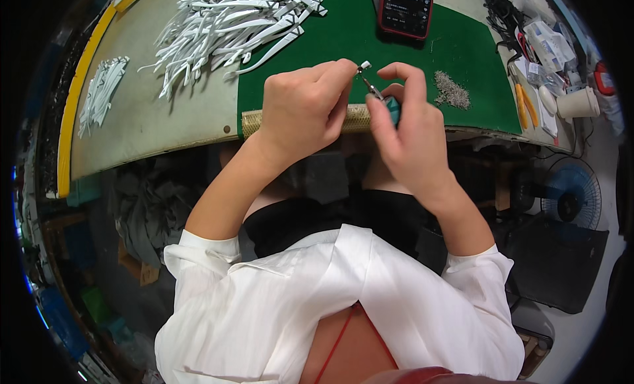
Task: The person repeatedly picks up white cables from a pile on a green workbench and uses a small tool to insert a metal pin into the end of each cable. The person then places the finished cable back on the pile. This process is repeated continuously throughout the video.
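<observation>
Above the green mat point(370, 40), the left hand point(304, 110) pinches a small white part point(365, 65) steady while the right hand point(409, 129) grips a teal-handled screwdriver point(383, 100) against it.

Both hands raised, close together: left hand point(305, 106) pinching, right hand point(408, 123) seemingly gripping.

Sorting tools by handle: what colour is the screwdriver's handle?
Teal, on the screwdriver in the right hand; head view.

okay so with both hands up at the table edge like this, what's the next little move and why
Probably turn the screwdriver with the right hand. Its tip meets the small white part pinched in the left hand, so the two look lined up and braced.
</observation>
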`<state>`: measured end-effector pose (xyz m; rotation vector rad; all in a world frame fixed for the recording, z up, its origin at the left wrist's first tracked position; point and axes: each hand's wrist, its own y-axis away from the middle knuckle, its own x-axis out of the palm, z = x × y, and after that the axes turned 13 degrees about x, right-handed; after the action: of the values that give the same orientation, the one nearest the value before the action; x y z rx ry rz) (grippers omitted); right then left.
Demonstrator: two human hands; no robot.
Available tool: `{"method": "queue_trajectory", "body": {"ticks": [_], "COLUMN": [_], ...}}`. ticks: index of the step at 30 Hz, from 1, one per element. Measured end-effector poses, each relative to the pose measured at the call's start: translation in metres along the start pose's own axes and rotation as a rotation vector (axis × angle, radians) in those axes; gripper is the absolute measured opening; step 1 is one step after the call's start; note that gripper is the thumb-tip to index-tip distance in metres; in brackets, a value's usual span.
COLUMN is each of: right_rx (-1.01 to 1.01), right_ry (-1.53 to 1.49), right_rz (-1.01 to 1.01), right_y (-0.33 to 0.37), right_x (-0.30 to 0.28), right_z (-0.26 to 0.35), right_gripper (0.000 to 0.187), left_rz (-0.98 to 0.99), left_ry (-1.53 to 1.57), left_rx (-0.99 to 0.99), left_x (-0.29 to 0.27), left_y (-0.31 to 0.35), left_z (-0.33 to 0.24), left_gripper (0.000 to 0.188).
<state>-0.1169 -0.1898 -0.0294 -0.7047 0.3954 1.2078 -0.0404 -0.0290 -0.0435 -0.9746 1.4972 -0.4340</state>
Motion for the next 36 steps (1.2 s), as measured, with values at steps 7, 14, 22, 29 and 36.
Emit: {"method": "queue_trajectory", "body": {"ticks": [7, 14, 22, 29, 36], "right_rx": [0.017, 0.329, 0.124, 0.197, 0.153], "right_ry": [0.290, 0.283, 0.465, 0.529, 0.537], "right_rz": [0.069, 0.154, 0.341, 0.319, 0.339], "right_y": [0.009, -0.006, -0.015, -0.019, -0.020], "right_x": [-0.017, -0.099, -0.112, -0.106, -0.106], "right_z": [-0.004, -0.044, -0.067, -0.066, -0.064], "right_gripper": [0.056, 0.044, 0.029, 0.028, 0.028], "left_rz": [0.141, 0.370, 0.139, 0.145, -0.038], "left_ry": [-0.482, -0.503, 0.191, 0.328, 0.373], "left_rx": [-0.048, -0.248, -0.506, -0.485, -0.403], "left_x": [-0.007, -0.030, -0.036, -0.040, -0.032], "left_y": [-0.004, 0.010, -0.013, -0.009, -0.001], "left_z": [0.024, 0.082, 0.037, 0.023, 0.028], "left_gripper": [0.014, 0.019, 0.012, 0.032, 0.031]}}
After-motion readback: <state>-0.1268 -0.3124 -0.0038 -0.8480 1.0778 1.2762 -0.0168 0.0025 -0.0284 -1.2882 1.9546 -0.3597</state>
